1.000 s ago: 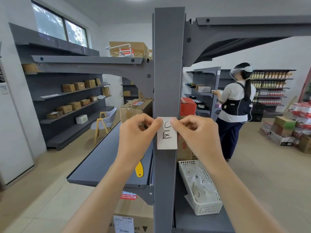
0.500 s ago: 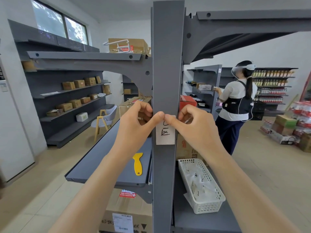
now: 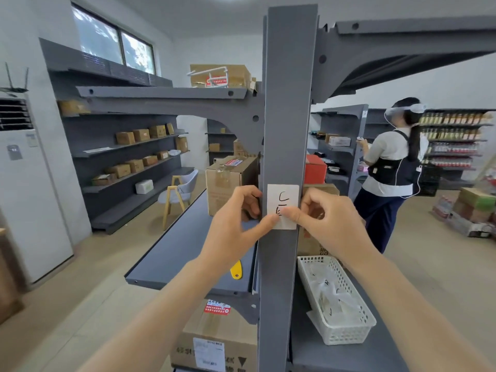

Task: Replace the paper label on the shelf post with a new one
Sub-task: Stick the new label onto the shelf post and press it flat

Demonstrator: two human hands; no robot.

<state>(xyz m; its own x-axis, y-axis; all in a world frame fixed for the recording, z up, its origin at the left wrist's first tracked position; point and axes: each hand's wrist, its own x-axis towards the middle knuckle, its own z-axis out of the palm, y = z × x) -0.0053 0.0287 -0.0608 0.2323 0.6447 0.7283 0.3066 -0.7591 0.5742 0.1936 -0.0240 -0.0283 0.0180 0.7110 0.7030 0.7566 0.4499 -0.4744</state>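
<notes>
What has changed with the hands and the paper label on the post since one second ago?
Both thumbs moved down from the top corners of the paper label to its lower part, where the left hand and right hand now press it against the shelf post. The top edge is now uncovered. The label stayed on the post; the white basket and yellow scraper were not touched.

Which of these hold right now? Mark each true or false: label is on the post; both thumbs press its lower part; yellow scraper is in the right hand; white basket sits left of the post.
1. The paper label lies flat on the shelf post. True.
2. Thumbs of the left hand and right hand press its lower part. True.
3. The yellow scraper is in the right hand. False: it lies on the shelf left of the post.
4. The white basket sits left of the post. False: it sits on the right.
</notes>
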